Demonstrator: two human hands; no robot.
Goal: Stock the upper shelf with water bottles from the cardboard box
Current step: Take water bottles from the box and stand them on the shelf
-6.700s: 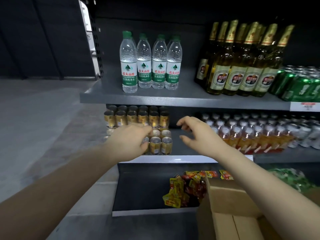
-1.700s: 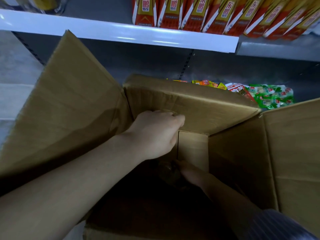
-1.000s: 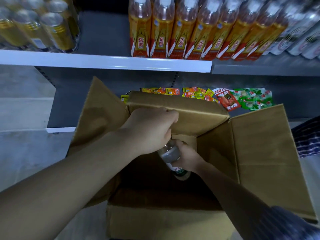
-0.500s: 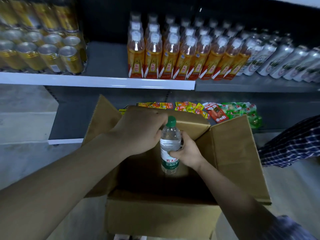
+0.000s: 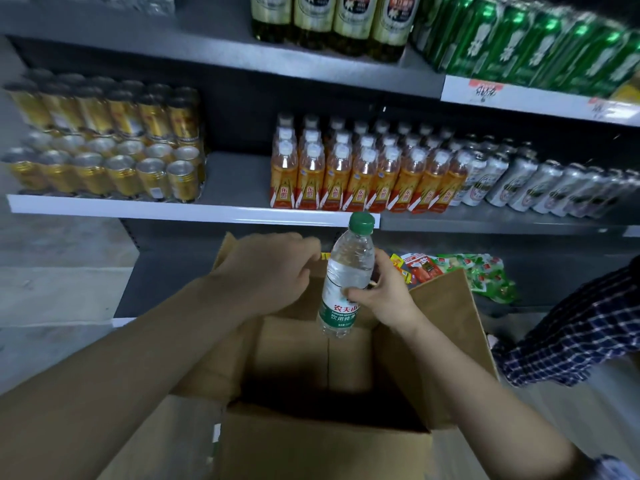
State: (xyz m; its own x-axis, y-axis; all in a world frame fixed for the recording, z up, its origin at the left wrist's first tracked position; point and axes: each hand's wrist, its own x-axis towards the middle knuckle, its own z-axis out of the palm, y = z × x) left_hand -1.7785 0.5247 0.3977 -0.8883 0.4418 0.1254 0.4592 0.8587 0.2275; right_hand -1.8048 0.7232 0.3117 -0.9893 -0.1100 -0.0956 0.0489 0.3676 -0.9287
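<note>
A clear water bottle (image 5: 346, 271) with a green cap and green label is held upright above the open cardboard box (image 5: 325, 441). My right hand (image 5: 384, 292) grips the bottle around its middle. My left hand (image 5: 266, 271) holds the box's far flap, fingers curled over its edge. The box's inside is dark and I cannot see what it holds. The upper shelf (image 5: 214, 46) runs across the top of the view; blurred water bottles (image 5: 145, 3) stand at its top left.
Green-gold glass bottles (image 5: 329, 19) and green cans (image 5: 526, 46) fill the upper shelf's right. The middle shelf carries gold cans (image 5: 104, 150), orange drink bottles (image 5: 363, 174) and silver cans (image 5: 540, 185). Snack packets (image 5: 460, 271) lie on the bottom shelf. A plaid sleeve (image 5: 575, 334) shows at the right.
My right hand has lifted the bottle out of the box and raised it higher. The view has tilted up, bringing the upper shelf into sight. My left hand stays on the flap.
</note>
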